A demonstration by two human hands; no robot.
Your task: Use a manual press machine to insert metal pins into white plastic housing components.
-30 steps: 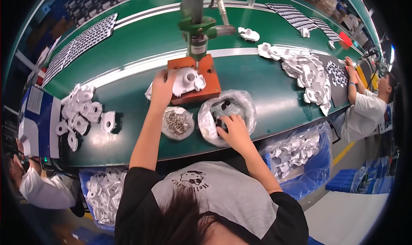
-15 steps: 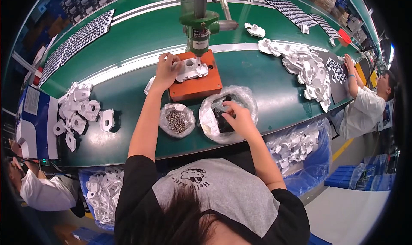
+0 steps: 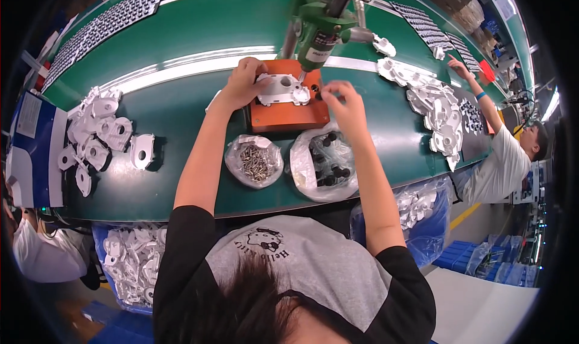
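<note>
On the orange block lies a white plastic housing with round openings. My left hand grips the housing's left end, fingers closed over its edge. My right hand is at the block's right side, its fingertips pinched around a small black part, mostly hidden, beside a dark hole in the block. Over the housing's right end stands the green press head, its thin tip just above. Nearest my right forearm is a clear plastic bag holding black knob-like parts.
Left of that bag sits a bag of metal screws or pins. White housings are piled at left and right. A blue-and-white box stands at the left edge. A co-worker's arm reaches over the right side.
My right hand has moved from inside the bag of black parts up to the orange block's right side. My left hand stays on the housing. The co-worker's arm has reached farther out.
</note>
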